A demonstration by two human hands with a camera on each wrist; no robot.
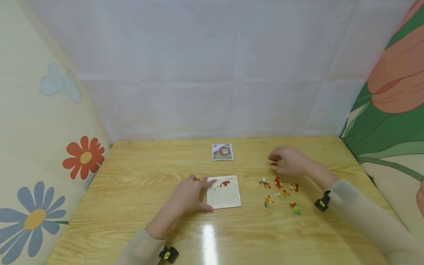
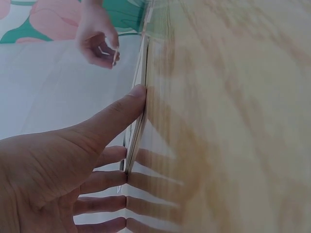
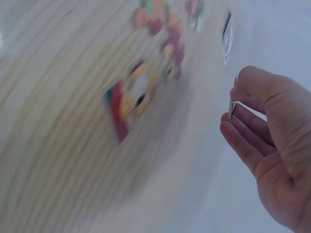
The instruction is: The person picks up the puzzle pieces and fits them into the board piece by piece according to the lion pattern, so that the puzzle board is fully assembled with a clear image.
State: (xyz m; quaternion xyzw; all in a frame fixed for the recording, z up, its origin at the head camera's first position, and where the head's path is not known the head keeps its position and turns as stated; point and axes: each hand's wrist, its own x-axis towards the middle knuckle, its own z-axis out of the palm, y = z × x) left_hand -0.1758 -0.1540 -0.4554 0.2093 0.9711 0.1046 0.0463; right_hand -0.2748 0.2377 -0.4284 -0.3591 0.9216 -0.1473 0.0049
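Note:
A square white puzzle tray (image 1: 226, 200) lies on the table, with a brown-red puzzle piece (image 1: 225, 183) and a pink patch near its top left corner. My left hand (image 1: 188, 194) rests at the tray's left side, thumb at the near corner and fingers spread along the edge. In the left wrist view the thumb (image 2: 121, 111) lies straight against the tray's side. Above the table to the right, my right hand (image 1: 293, 161) pinches a small puzzle piece (image 1: 273, 164) between thumb and fingers. The right wrist view shows that piece edge-on.
Several loose puzzle pieces (image 1: 278, 182) lie right of the tray, below my right hand. Behind the tray sits a square picture card (image 1: 218, 154) with a lion on it. A white cloth (image 1: 198, 73) hangs at the table's back edge, with flower-patterned panels on both sides.

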